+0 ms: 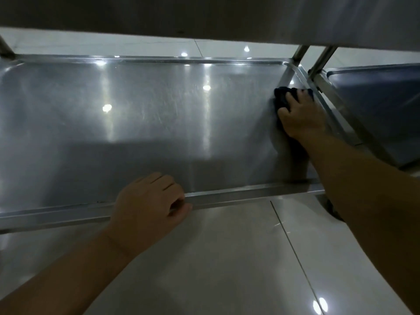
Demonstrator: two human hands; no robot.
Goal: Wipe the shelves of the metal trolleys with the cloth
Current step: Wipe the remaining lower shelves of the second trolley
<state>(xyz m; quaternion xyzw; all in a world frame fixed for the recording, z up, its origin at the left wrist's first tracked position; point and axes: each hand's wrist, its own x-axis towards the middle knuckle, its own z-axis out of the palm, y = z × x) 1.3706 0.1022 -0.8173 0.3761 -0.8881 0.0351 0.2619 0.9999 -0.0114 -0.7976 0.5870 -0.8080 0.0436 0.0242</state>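
Pale glossy floor tiles (227, 258) mirrored the ceiling lamps under and beyond the trolley. From the head view, the wide brushed stainless-steel shelf (136, 121) lay low beneath a dim upper shelf (204, 17), with thin metal uprights (300, 53) at its far right corner. A second steel trolley shelf (375, 105) stood just beside it on the right.

The left hand (147, 201) gripped the raised front rim (250, 194), fingers curled over the lip and thumb tucked below, which I took as steadying the trolley. The right hand (300, 117) reached to the far right end and held the bunched dark blue cloth (281, 96) pressed onto the shelf, close to the side rim and the corner.

To my eye the wiping of this lower shelf was in hand, at its right edge. Most of the surface stretched away unwiped or wiped, I could not tell which. The next move would call for dragging the cloth leftward in flat, overlapping passes while the other hand braced the rim.
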